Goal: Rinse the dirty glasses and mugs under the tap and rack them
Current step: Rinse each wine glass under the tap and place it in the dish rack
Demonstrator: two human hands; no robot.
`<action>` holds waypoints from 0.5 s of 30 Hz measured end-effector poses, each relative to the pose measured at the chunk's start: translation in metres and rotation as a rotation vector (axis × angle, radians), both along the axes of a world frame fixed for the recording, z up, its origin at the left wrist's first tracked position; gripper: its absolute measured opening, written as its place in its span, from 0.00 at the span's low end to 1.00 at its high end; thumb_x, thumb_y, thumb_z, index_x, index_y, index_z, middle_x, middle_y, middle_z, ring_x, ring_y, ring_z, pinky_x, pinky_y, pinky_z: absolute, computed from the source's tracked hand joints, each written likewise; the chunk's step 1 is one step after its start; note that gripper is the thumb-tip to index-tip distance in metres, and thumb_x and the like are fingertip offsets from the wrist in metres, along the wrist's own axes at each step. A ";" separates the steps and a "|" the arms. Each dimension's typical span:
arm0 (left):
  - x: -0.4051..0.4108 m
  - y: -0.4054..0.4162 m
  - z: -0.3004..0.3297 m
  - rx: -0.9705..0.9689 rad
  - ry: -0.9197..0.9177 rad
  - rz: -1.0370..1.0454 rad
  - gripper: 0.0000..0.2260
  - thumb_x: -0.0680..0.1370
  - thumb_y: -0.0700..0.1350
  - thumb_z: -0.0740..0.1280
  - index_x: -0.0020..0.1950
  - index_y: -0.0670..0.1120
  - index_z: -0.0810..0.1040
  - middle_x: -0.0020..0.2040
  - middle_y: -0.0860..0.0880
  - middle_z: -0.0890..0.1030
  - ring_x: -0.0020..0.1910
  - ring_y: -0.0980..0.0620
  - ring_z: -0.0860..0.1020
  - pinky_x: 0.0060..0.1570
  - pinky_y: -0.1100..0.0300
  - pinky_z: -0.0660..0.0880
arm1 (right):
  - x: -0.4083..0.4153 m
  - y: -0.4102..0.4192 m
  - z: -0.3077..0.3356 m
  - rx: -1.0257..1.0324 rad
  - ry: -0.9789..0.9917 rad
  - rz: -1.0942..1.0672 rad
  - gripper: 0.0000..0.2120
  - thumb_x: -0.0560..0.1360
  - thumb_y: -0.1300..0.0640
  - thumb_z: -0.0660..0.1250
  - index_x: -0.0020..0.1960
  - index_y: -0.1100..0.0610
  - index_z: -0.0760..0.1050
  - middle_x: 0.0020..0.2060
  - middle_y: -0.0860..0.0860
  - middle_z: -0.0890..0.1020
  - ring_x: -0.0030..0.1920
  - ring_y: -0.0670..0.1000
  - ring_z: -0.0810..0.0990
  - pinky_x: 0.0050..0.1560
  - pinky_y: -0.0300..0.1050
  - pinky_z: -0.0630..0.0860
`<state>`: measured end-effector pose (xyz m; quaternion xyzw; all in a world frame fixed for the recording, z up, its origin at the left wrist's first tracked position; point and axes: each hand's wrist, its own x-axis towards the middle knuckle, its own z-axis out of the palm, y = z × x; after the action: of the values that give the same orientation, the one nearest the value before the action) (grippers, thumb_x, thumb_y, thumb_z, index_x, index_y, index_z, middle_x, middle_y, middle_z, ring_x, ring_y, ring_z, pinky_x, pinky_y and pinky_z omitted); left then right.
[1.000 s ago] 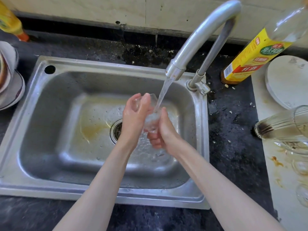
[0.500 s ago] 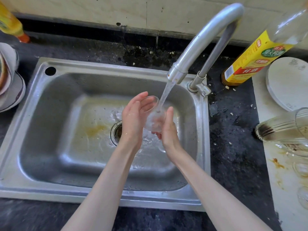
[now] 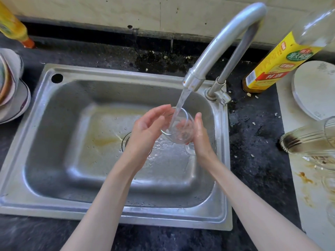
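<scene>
A yellow-labelled bottle (image 3: 277,64) stands beside a white plate (image 3: 313,91), bowls (image 3: 10,87) far left

Clear stemmed glass (image 3: 178,130) — tilted, under tap (image 3: 213,57)

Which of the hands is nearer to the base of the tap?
The right. The right hand holds the glass on the side toward the tap base, just below it in the picture; the left hand is across the glass, farther off.

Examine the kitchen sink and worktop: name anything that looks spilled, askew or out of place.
A tall clear ribbed glass lies on its side on the pale board right of the steel sink, with brown sauce smears beside it. Crumbs dot the dark worktop, and a yellowish stain marks the basin.
</scene>
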<state>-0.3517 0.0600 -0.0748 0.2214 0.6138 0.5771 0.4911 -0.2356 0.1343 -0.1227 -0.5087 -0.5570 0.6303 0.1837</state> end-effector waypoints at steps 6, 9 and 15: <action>-0.002 -0.011 0.019 0.116 0.649 0.007 0.10 0.78 0.39 0.61 0.53 0.50 0.78 0.51 0.59 0.79 0.50 0.67 0.76 0.49 0.76 0.68 | 0.000 0.016 0.012 0.074 -0.043 0.060 0.30 0.81 0.44 0.41 0.54 0.56 0.80 0.44 0.47 0.82 0.44 0.38 0.77 0.50 0.36 0.70; 0.001 -0.009 0.021 0.115 0.703 -0.132 0.06 0.76 0.50 0.63 0.51 0.57 0.77 0.48 0.64 0.79 0.49 0.68 0.76 0.52 0.74 0.68 | 0.001 0.018 0.017 0.112 -0.036 0.050 0.26 0.82 0.45 0.42 0.44 0.48 0.79 0.36 0.39 0.81 0.42 0.34 0.77 0.47 0.33 0.70; 0.004 0.004 0.012 -0.079 0.800 -0.565 0.16 0.72 0.50 0.71 0.59 0.54 0.76 0.57 0.58 0.78 0.56 0.59 0.75 0.59 0.61 0.68 | 0.002 0.012 0.014 0.222 -0.040 0.121 0.29 0.80 0.42 0.46 0.50 0.61 0.79 0.43 0.50 0.83 0.46 0.46 0.80 0.52 0.44 0.74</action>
<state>-0.3478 0.0636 -0.0625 0.5648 0.6917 0.2671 0.3623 -0.2331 0.1468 -0.1084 -0.4633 -0.6564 0.5645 0.1894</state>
